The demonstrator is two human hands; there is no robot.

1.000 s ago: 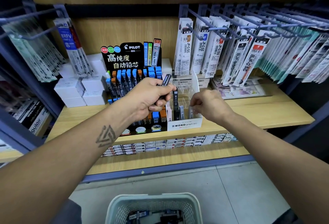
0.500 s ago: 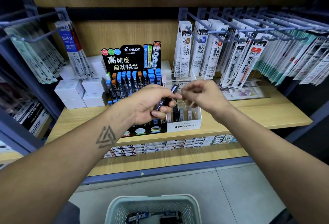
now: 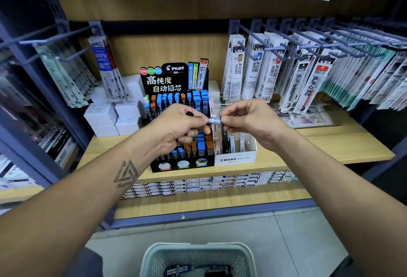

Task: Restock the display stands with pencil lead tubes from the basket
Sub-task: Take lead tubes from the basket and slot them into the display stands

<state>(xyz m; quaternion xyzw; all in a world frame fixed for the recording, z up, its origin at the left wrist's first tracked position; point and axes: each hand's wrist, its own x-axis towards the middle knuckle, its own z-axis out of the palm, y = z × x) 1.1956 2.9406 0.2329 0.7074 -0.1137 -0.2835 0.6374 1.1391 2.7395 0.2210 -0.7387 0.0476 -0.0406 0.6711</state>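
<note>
My left hand (image 3: 178,129) grips a few dark pencil lead tubes in front of the black Pilot display stand (image 3: 164,81), which holds rows of blue and orange tubes. One lead tube (image 3: 214,120) with a bluish label lies level between my hands. My right hand (image 3: 246,120) pinches its right end, and my left fingertips pinch its left end. Just below stands the white MONO display stand (image 3: 235,159) with a few upright tubes inside. The pale green basket (image 3: 152,254) sits at the bottom edge with more tubes in it.
Both stands rest on a wooden shelf (image 3: 330,147). White boxes (image 3: 103,118) are stacked to the left. Refill packs hang on hooks (image 3: 275,72) at right and at left. Small boxes line the lower shelf edge (image 3: 209,183).
My right hand came up from the MONO stand to my left hand and took hold of one tube's end. That tube now lies level between both hands.
</note>
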